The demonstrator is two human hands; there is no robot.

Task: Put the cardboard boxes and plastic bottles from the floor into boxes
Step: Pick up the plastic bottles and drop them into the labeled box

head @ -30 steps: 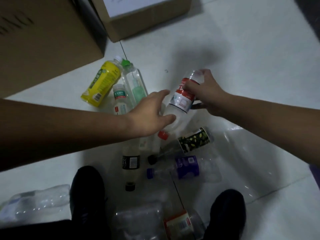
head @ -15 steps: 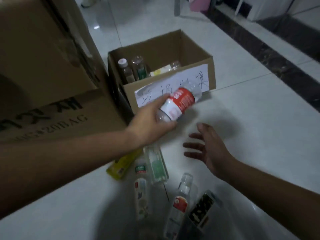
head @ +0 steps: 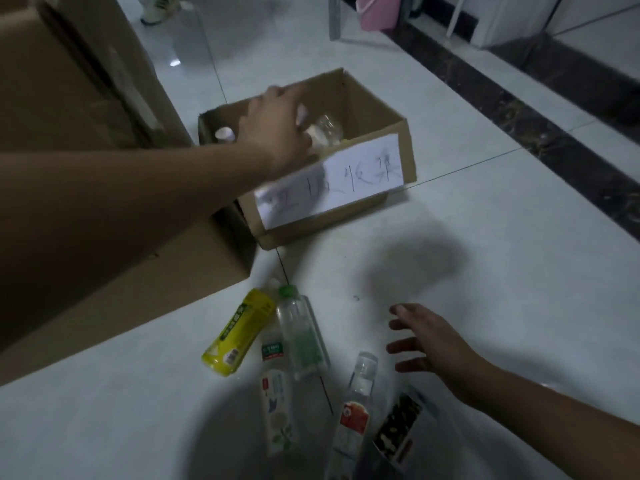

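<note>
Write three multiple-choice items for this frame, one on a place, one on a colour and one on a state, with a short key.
1. Where is the left hand?
A. over the open box with the paper label
B. flat on the floor
C. on the yellow bottle

2. What colour is the cap of the clear bottle lying beside the yellow bottle?
A. red
B. green
C. black

3. What is the right hand doing?
A. gripping a bottle
B. pressing on the box
C. open and empty, fingers spread above the floor

Key:
1 A: the hand reaches over the rim of the labelled box, above the bottles inside.
2 B: the cap at its far end is green.
3 C: nothing lies in the palm and no bottle touches it.
</note>
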